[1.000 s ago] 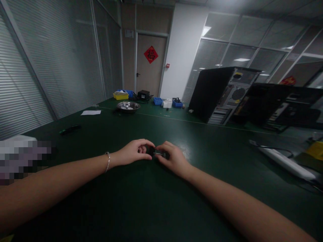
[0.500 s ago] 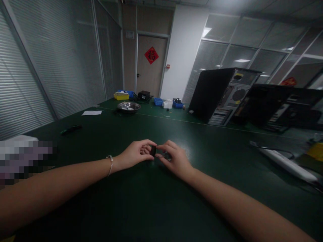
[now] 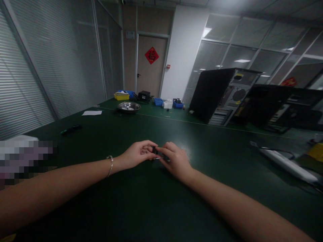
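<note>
Above the green table, my left hand (image 3: 141, 150) pinches a small black block-like piece (image 3: 154, 150) between thumb and fingertips; its exact kind is too small to make out. My right hand (image 3: 176, 155) meets it from the right, index fingertip against the piece and fingers curled. A thin pale strip (image 3: 158, 158) shows by the two thumbs, and something dark lies in the shade under the right fingers. What the right hand grips is mostly hidden by its own fingers. A silver bracelet (image 3: 110, 164) circles my left wrist.
The green table (image 3: 121, 208) carries a metal bowl (image 3: 129, 107), a white paper (image 3: 92, 113), a dark green-and-black tool (image 3: 71, 130), and blue bins (image 3: 158, 102) at the back. A computer case (image 3: 222, 95) stands right of them; a white power strip (image 3: 290, 164) lies at right.
The right fingers have closed in on the black piece, and the gap between the hands is gone. The piece has turned slightly, and a thin pale strip now shows near the thumbs.
</note>
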`<state>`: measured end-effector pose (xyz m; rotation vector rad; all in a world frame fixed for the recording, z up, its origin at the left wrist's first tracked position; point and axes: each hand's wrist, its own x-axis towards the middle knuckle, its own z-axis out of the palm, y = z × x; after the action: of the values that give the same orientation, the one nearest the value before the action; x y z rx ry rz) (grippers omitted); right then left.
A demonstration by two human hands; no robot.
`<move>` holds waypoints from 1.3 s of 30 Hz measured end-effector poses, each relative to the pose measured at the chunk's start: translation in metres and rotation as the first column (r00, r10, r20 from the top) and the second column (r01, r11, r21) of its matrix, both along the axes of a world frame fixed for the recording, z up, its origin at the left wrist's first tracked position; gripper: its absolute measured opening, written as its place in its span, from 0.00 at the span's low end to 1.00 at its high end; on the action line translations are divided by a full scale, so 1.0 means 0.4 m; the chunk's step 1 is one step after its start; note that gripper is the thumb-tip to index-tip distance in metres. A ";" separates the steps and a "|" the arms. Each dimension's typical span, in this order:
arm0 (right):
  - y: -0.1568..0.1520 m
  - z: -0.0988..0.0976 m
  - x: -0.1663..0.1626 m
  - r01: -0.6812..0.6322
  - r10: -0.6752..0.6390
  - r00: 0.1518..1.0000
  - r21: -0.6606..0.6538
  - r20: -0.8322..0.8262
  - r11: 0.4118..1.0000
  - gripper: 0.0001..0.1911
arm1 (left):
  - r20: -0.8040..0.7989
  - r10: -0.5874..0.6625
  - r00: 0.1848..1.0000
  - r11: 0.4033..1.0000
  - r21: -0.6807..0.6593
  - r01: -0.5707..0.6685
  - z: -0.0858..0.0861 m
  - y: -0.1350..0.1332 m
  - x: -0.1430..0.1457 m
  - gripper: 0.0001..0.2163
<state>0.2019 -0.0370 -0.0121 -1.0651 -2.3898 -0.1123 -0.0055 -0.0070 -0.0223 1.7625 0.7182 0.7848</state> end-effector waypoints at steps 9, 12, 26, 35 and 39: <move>-0.001 -0.003 -0.003 -0.041 0.040 0.998 -0.017 -0.039 0.999 0.13 | 0.005 0.042 0.999 0.999 0.024 -0.042 0.016 -0.006 0.006 0.12; -0.001 -0.003 0.001 -0.039 0.025 0.987 -0.088 -0.157 0.995 0.12 | 0.022 0.057 0.998 0.998 0.024 -0.057 0.013 -0.001 0.003 0.11; 0.012 -0.005 0.003 -0.004 -0.076 0.951 -0.256 -0.299 0.967 0.14 | 0.044 0.099 0.994 0.994 -0.054 -0.096 0.017 0.008 -0.001 0.12; 0.018 -0.005 0.004 0.066 -0.134 0.970 -0.312 -0.201 0.948 0.16 | -0.023 0.072 0.997 0.997 -0.017 -0.072 0.019 0.009 -0.008 0.15; 0.023 -0.008 0.008 0.094 -0.146 0.977 -0.305 -0.155 0.948 0.17 | -0.035 0.064 0.997 0.998 -0.006 -0.064 0.019 0.011 -0.009 0.15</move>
<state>0.2049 -0.0279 -0.0152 -1.2996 -2.2253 0.2963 -0.0092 -0.0026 -0.0149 1.7579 0.8030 0.7953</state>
